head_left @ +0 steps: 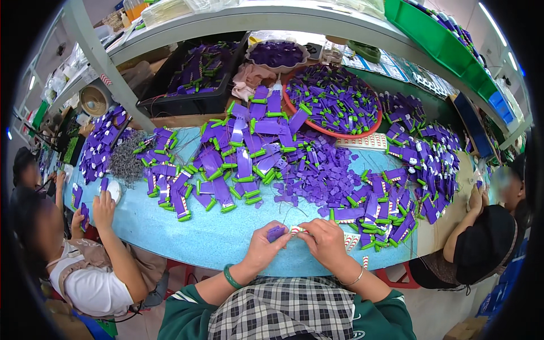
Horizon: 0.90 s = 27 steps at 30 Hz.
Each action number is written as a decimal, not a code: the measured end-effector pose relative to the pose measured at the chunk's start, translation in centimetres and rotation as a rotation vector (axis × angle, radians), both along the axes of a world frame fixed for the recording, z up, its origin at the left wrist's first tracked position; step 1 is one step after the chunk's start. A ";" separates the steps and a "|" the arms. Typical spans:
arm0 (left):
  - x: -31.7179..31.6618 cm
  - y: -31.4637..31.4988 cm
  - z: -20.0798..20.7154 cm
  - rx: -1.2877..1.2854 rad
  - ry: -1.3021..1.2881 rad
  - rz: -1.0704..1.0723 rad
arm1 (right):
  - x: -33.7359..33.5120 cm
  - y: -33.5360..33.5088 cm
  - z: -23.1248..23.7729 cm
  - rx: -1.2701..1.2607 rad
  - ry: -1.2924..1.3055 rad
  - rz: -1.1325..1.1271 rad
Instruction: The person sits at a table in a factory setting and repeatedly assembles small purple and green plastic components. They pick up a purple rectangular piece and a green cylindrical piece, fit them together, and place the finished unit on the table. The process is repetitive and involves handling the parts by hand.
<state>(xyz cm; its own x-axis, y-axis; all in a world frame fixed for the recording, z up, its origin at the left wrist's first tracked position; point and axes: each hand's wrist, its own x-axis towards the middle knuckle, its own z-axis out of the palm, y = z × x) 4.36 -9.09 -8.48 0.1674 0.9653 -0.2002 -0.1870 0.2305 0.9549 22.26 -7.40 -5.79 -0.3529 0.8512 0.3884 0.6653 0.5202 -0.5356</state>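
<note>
My left hand (258, 249) is closed round a small purple plastic piece (275, 233), in front of me at the table's near edge. Between the two hands is a red-and-white striped sticker (296, 230), pinched by the fingertips of my right hand (328, 242). It meets or nearly meets the left fingertips; whether it touches the purple piece I cannot tell. Beside my right hand lie striped sticker strips (351, 241). Just beyond the hands spreads a heap of small flat purple pieces (323, 170), flanked by purple parts with green ends (245, 164).
A round red-rimmed basket (378, 122) full of purple-green parts stands behind the heaps, near a black crate (153, 105). A shelf beam (249, 31) crosses above the blue table (153, 226). Co-workers sit at left (93, 277) and right (487, 243).
</note>
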 end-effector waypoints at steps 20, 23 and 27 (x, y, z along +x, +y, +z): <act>-1.3 0.0 0.3 0.097 -0.010 0.132 | 4.6 -0.5 0.1 0.059 -0.109 0.058; -2.2 0.1 0.6 0.036 -0.075 0.177 | 8.6 -1.8 0.6 -0.025 -0.259 0.043; -2.6 0.1 0.8 -0.033 -0.045 0.153 | 12.7 -2.7 3.4 -0.250 -0.718 0.042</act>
